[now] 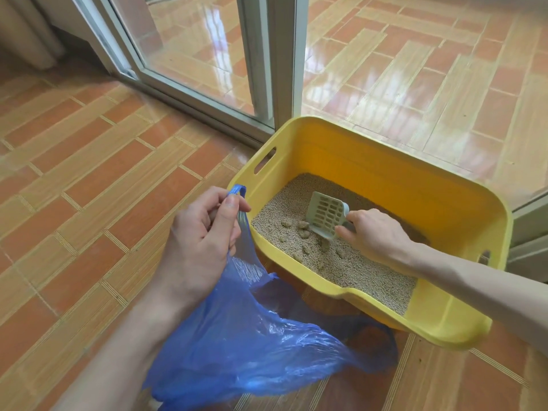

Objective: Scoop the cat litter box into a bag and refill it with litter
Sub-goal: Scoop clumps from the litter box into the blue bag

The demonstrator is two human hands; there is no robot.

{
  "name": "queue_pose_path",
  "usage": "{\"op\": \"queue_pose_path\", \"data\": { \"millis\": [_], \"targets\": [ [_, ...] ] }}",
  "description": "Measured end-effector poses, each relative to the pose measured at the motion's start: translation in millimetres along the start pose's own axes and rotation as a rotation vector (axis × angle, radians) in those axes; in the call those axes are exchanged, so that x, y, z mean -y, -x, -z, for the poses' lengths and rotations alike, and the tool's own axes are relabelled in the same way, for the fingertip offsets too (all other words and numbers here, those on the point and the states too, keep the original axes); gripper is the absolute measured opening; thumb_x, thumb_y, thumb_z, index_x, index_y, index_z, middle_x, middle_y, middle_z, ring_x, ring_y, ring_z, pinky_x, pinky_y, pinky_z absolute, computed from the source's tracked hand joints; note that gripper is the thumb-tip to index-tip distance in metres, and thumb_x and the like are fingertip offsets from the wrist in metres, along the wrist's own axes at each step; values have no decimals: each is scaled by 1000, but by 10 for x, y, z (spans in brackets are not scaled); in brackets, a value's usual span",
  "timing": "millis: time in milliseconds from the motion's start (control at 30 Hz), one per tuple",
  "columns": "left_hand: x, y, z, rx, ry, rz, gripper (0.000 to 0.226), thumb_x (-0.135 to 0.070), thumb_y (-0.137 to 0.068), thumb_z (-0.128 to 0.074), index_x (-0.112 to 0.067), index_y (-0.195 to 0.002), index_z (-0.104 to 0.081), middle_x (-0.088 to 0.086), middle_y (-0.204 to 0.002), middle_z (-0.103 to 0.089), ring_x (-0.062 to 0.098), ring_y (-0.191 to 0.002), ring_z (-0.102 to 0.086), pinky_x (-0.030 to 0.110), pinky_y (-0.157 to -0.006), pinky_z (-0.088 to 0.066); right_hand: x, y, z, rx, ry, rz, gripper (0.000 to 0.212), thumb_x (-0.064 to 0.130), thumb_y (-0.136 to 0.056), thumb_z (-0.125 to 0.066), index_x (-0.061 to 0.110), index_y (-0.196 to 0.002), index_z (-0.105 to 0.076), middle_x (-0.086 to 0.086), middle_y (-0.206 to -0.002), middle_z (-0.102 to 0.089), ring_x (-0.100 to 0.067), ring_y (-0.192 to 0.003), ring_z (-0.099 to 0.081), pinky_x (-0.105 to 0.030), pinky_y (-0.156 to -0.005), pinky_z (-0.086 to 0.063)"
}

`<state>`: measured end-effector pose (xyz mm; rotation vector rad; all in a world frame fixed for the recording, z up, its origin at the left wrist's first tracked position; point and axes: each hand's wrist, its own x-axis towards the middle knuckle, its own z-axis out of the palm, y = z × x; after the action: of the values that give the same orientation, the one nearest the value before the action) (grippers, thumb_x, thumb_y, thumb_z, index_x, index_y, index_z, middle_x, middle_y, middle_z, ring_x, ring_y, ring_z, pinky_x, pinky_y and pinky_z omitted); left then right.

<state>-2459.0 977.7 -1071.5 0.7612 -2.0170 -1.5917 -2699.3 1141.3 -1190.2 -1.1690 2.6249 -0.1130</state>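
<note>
A yellow litter box (444, 209) stands on the tiled floor, holding beige litter (364, 274) with several clumps (302, 229) near its middle. My right hand (376, 232) grips the handle of a pale green slotted scoop (326, 215), whose blade rests on the litter beside the clumps. My left hand (204, 235) pinches a handle of a blue plastic bag (252, 336), which hangs down to the floor just left of the box's near wall. The bag's mouth gapes toward the box.
A glass sliding door with a white frame (284, 63) stands right behind the box. Orange and tan floor tiles (89, 179) stretch out to the left. A curtain (26, 34) hangs at the far left.
</note>
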Motion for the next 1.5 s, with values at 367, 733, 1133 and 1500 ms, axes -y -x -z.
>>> {"op": "queue_pose_path", "data": {
  "millis": [367,733,1133,1500],
  "targets": [
    [35,11,5,6,-13,-18,28,-30,-107,-48,-11,-93,-63,7,-58,-38,22,-51,-35,25,-45,-32,163,-102,-49,190,-482,-92,31,26,-101,-55,2,-113,-71,2,-80,-64,0,-35,-49,-12,-32,-30],
    [13,-9,3,-49,-7,-12,29,-32,-104,-49,-9,-93,-63,2,-56,-34,20,-50,-32,26,-45,-31,96,71,-111,167,-750,-241,27,37,-100,-57,15,-105,-72,12,-52,-62,0,-34,-37,-17,-34,-27],
    [65,-36,-53,-71,-37,-33,23,-26,-105,-53,-8,-96,-62,-9,-49,-40,12,-48,-31,38,-50,-31,66,296,-63,240,-1067,-190,34,39,-99,-62,10,-85,-71,8,-53,-47,-9,-45,-36,-21,-42,-29],
    [41,-20,-43,-99,-30,-35,30,-31,-105,-48,-6,-94,-61,-7,-52,-32,20,-51,-29,47,-47,-27,-74,240,9,169,-1083,-230,38,43,-99,-61,8,-90,-69,14,-50,-42,-9,-44,-30,-23,-44,-25]
  ]
}}
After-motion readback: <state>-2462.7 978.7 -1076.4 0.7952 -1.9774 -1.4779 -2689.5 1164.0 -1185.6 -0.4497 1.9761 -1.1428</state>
